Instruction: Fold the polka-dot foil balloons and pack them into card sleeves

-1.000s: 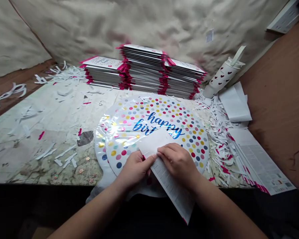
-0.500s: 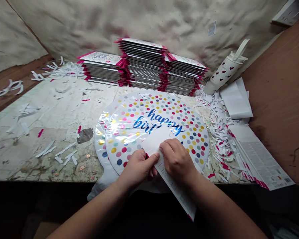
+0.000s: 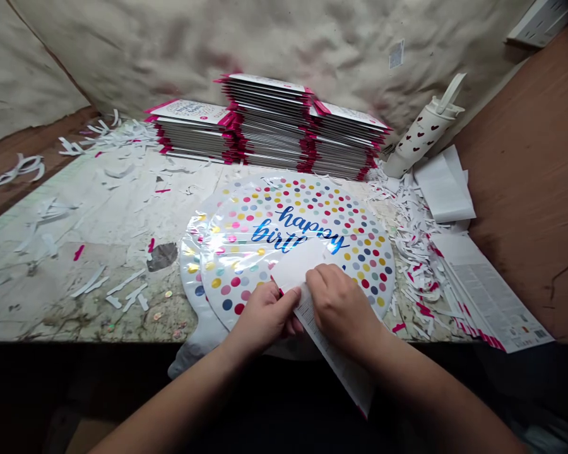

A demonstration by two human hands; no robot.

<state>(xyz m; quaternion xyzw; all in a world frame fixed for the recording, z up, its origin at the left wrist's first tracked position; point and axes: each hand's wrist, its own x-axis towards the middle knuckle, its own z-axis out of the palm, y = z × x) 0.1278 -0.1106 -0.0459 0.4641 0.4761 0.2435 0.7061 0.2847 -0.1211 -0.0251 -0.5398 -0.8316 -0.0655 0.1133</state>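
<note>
Pink-edged printed card [image 3: 295,268]: held above the near part of a dotted foil balloon [image 3: 288,221], long axis slanting from near right to far left; small print illegible. Left hand [image 3: 264,315] clamped on its left edge; right hand [image 3: 339,309] pinching its right side. Balloon lettering: blue "happy birt", remainder covered. Beyond: pink-edged packet stacks [image 3: 277,129].

And the card [image 3: 294,266] hides some blue lettering [image 3: 299,224] — the right hand [image 3: 338,306] hides part of that card — fine print [image 3: 307,313] too small to read, both forearms [image 3: 180,388] cut off below!
</note>
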